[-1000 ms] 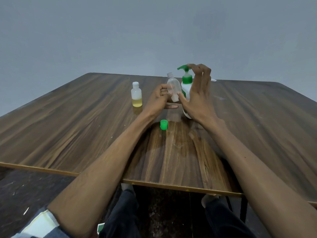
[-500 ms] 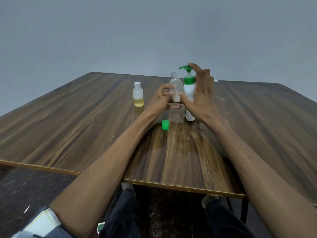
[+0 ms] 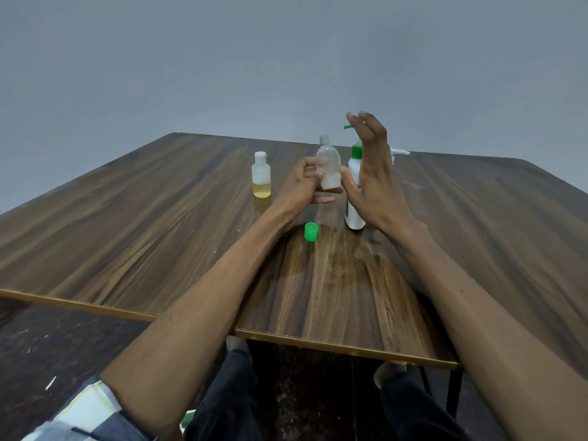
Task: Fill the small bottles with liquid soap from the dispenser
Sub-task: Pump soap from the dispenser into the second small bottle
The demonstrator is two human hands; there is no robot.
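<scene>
My left hand (image 3: 304,183) grips a small clear uncapped bottle (image 3: 328,162) that has a little white liquid at its bottom, and holds it upright just left of the dispenser. The white soap dispenser (image 3: 353,202) with a green pump stands on the table; its green spout (image 3: 348,126) points left above the bottle's mouth. My right hand (image 3: 372,173) covers the pump head with its fingers stretched upward and the thumb spread toward the bottle. A green cap (image 3: 311,232) lies on the table in front. A second small bottle (image 3: 261,175), white-capped, holds yellow liquid.
The wooden table (image 3: 127,233) has its near edge just above my knees. A white pump nozzle (image 3: 399,151) pokes out behind my right hand. A wet patch (image 3: 356,253) shines on the table in front of the dispenser. A grey wall is behind.
The dispenser has gone from tilted to upright. My right hand's fingers have straightened and risen over the pump head. The small bottle stays in my left hand.
</scene>
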